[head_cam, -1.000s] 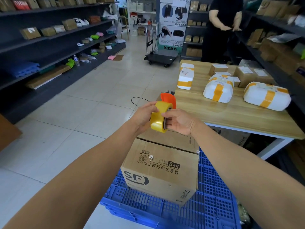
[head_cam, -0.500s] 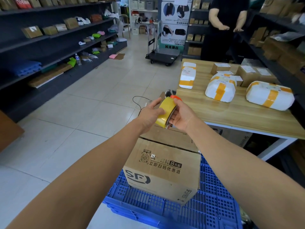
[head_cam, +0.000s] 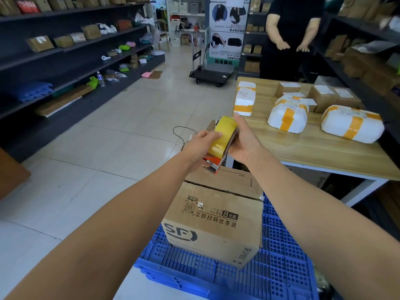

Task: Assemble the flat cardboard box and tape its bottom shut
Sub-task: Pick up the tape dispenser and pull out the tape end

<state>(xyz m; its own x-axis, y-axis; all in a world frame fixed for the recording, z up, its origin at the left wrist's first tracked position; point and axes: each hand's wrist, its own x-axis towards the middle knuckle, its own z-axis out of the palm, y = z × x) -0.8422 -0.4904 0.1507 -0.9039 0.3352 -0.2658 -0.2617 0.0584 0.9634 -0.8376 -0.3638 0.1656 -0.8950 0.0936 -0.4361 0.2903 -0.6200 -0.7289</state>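
Observation:
A brown cardboard box [head_cam: 214, 224] with black SF print stands assembled on a blue plastic pallet [head_cam: 281, 267], its top flaps folded down with a seam across. Above the box's far edge I hold a tape dispenser with a yellow tape roll [head_cam: 221, 136] and a red body at its lower end. My left hand [head_cam: 200, 146] grips the roll from the left, thumb across its face. My right hand [head_cam: 243, 141] holds the dispenser from the right, fingers behind the roll.
A wooden table [head_cam: 313, 152] at right carries several white parcels banded with orange tape and small cardboard boxes. A person in black [head_cam: 292, 35] stands behind it. Dark shelves [head_cam: 65, 61] line the left wall. A trolley [head_cam: 212, 72] stands on the tiled floor; a black cable [head_cam: 179, 131] lies near the table.
The tape dispenser has been turned over in my hands: its red end, up a second ago, now points down toward the box. Both hands rose slightly.

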